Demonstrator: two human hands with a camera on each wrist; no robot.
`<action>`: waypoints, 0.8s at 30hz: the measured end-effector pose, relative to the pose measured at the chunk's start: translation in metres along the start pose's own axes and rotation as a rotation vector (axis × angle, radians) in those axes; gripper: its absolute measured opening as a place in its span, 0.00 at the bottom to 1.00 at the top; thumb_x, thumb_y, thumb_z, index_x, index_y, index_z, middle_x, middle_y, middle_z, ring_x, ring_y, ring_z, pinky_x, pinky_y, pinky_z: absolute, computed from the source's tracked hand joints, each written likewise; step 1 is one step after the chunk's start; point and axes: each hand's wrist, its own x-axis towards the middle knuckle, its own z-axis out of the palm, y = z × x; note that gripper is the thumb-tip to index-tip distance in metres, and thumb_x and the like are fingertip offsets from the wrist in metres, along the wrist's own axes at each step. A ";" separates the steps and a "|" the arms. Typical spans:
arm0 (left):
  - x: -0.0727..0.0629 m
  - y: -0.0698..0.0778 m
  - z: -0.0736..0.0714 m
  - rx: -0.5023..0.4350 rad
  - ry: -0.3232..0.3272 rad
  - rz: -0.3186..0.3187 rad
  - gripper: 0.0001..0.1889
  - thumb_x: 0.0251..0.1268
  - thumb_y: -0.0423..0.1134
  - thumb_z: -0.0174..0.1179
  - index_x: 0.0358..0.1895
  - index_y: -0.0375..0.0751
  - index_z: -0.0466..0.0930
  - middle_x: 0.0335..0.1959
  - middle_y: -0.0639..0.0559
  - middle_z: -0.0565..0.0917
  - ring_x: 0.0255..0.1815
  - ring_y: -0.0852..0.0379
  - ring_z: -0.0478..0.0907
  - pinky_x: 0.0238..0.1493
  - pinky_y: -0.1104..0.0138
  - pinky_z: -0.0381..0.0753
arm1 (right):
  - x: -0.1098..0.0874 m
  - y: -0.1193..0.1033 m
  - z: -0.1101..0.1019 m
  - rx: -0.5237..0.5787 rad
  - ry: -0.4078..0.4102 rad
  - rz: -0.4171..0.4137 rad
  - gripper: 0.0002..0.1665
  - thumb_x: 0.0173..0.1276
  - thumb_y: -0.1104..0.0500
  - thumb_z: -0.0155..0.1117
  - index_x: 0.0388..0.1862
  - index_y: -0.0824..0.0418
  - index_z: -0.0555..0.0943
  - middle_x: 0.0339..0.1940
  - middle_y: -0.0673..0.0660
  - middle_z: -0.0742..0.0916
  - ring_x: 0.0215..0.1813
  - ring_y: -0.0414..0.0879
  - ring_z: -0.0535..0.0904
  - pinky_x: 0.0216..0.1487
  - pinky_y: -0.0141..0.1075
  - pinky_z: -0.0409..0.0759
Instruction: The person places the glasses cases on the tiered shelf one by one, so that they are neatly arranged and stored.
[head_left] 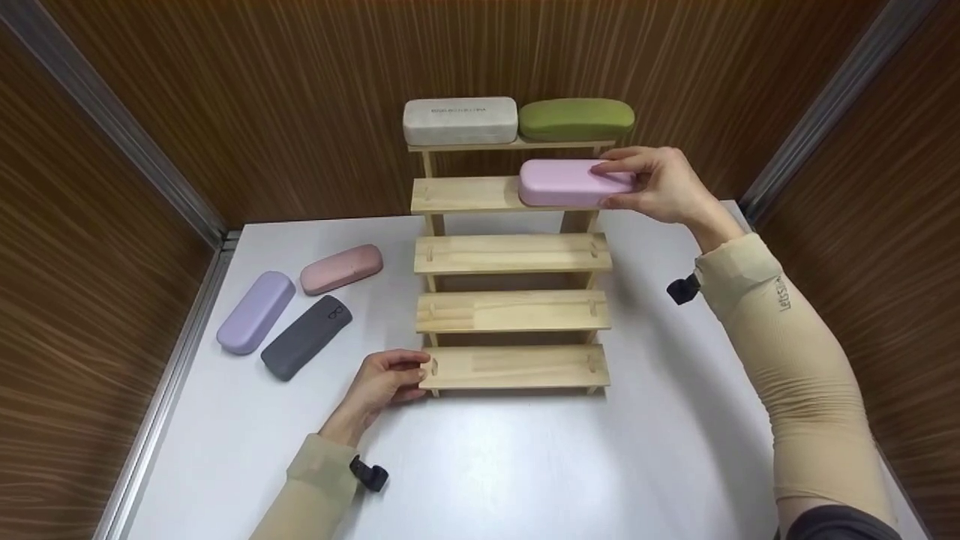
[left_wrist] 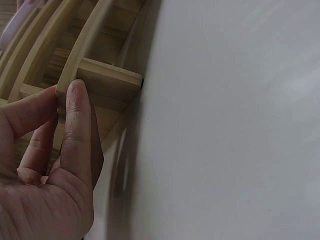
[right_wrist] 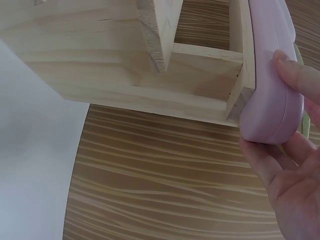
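Gripping the pink case (head_left: 559, 182) at the second-highest shelf (head_left: 465, 193), the right hand (head_left: 664, 186) has the green case (head_left: 576, 120) just behind. Well below that grip, the left hand (head_left: 384, 379) pinches the lowest shelf (head_left: 517, 366).

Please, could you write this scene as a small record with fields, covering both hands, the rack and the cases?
Rack: wooden, five steps
Right hand: grips pink case by its right end
Pink case: at right part of second step from top, right end jutting past it
Left hand: holds left end of lowest step
Top step: white case left, green case right
Table, left of rack: lilac case, salmon case, grey case
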 end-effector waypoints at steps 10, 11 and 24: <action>-0.001 0.001 0.001 0.002 0.019 -0.002 0.17 0.73 0.24 0.69 0.62 0.29 0.89 0.45 0.52 0.91 0.42 0.59 0.90 0.41 0.70 0.96 | -0.002 0.002 0.002 0.017 0.036 -0.027 0.26 0.59 0.70 0.88 0.58 0.59 0.95 0.69 0.66 0.91 0.73 0.63 0.86 0.61 0.14 0.76; -0.001 0.001 0.000 0.002 0.017 -0.002 0.17 0.73 0.24 0.69 0.62 0.29 0.89 0.45 0.52 0.91 0.42 0.59 0.90 0.41 0.70 0.96 | -0.002 0.002 0.002 0.014 0.038 -0.031 0.26 0.60 0.70 0.88 0.58 0.59 0.95 0.69 0.66 0.91 0.73 0.60 0.87 0.61 0.14 0.76; -0.002 0.000 0.001 0.004 0.014 0.003 0.17 0.72 0.25 0.69 0.62 0.30 0.89 0.45 0.53 0.91 0.42 0.59 0.90 0.41 0.70 0.96 | -0.032 -0.003 -0.012 0.051 0.083 -0.084 0.31 0.60 0.73 0.86 0.64 0.61 0.92 0.70 0.65 0.91 0.66 0.23 0.81 0.68 0.15 0.79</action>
